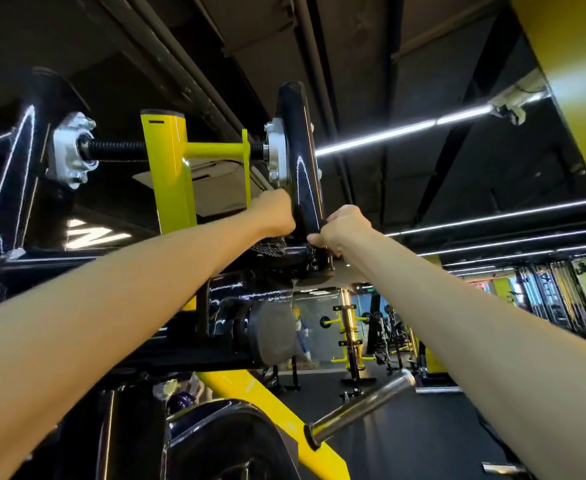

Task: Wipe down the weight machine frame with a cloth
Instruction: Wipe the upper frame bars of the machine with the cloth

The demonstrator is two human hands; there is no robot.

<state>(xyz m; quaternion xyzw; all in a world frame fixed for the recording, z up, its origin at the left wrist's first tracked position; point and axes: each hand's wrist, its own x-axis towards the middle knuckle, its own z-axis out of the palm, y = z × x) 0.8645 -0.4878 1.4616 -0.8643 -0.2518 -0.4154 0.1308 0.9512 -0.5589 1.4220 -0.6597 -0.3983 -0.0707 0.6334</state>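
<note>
Reaching up mid-frame, left grip (276, 216) holds a dark mesh cloth (270, 247) beside the black bar (303, 161); right grip (343, 230) pinches the bar's lower end. Yellow post (170, 174) stands left.

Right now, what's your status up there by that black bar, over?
Left hand grips dark cloth. Right hand pinches black bar at its lower end. Nothing in the way.

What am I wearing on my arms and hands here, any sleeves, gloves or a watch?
Nothing visible. The left forearm and right forearm are bare to the frame edge, no sleeves. The left hand and right hand are gloveless, and no watch, band or ring shows on the sides facing the camera.
</note>
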